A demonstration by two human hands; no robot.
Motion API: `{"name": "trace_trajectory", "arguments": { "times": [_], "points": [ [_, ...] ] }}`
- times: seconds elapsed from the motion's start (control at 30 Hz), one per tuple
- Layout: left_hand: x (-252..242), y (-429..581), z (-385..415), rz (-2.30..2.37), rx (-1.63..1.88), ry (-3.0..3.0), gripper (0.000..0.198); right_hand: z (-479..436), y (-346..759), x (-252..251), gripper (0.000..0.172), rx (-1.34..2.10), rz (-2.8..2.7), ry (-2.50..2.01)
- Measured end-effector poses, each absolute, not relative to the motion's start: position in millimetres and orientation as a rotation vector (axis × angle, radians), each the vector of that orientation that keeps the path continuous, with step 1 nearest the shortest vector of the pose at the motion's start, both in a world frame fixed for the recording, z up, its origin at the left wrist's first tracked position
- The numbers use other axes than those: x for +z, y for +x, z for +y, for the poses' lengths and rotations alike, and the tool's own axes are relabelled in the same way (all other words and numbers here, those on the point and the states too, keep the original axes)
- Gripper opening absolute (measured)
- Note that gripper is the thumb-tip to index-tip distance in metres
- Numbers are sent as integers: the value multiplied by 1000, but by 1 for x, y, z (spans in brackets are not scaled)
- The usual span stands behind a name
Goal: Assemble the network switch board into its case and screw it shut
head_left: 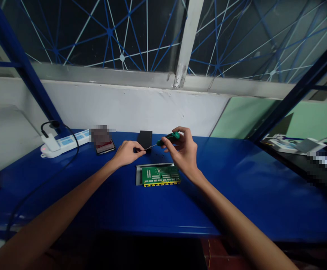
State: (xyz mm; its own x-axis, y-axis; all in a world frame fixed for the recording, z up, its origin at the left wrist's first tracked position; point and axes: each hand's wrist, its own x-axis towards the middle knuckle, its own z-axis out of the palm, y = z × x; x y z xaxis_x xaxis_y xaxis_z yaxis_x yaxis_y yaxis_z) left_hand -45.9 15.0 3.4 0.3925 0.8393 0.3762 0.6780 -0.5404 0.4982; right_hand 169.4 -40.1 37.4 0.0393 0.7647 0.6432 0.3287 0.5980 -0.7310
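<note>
near the middle of the frame the right hand (185, 152) grips the green and black handle of a screwdriver (161, 142) between thumb and fingers, the shaft slanting down toward the left; the left hand (127, 153) has its thumb and fingertips pinched at the tip of that shaft; whether a small part sits between them is too small to tell; the two hands are apart, joined only by the tool; the pinch probably steadies the thin tip, and the loose hold high on the handle seems to suit light, fine control.

just below, at the centre of the frame, a circuit board (160, 175) lies flat in a shallow metal casing (139, 176) on the blue desk (163, 213), touched by neither of the hands; it sits squarely between the forearms, likely so that both can reach it; the board is bright green, with rows of pale rectangular marks and a yellow, notched strip along its near edge; the casing's grey rim shows at its left and far sides.

a black box (145, 138) lies behind the tool; small dark specks (159, 155) dot the desk beside it; a white power strip (84, 137) lies farther back, left of centre, apparently kept out of the working space.
</note>
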Motion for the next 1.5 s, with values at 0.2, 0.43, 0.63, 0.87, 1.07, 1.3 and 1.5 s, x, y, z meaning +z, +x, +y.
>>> {"name": "trace_trajectory", "arguments": {
  "times": [0.2,0.43,0.63,0.87,1.07,1.3,1.5],
  "points": [
    [3,-45,15,1346,868,2396,19,-41,170,38,32,419,-1561,-941],
    [1,-46,16,1336,880,2402,18,-41,170,37,33,410,-1566,-949],
    [2,-45,14,1325,883,2417,19,-42,169,38,32,395,-1595,-966],
    [8,-44,10,1360,841,2533,17,-42,170,39,31,368,-1611,-959],
    [7,-44,10,1329,870,2536,18,-41,171,38,32,379,-1590,-960],
    [5,-45,12,1279,905,2532,18,-39,173,38,33,393,-1556,-934],
    [0,-46,16,1244,1002,2497,16,-36,175,39,34,424,-1513,-908]
  ]
}}
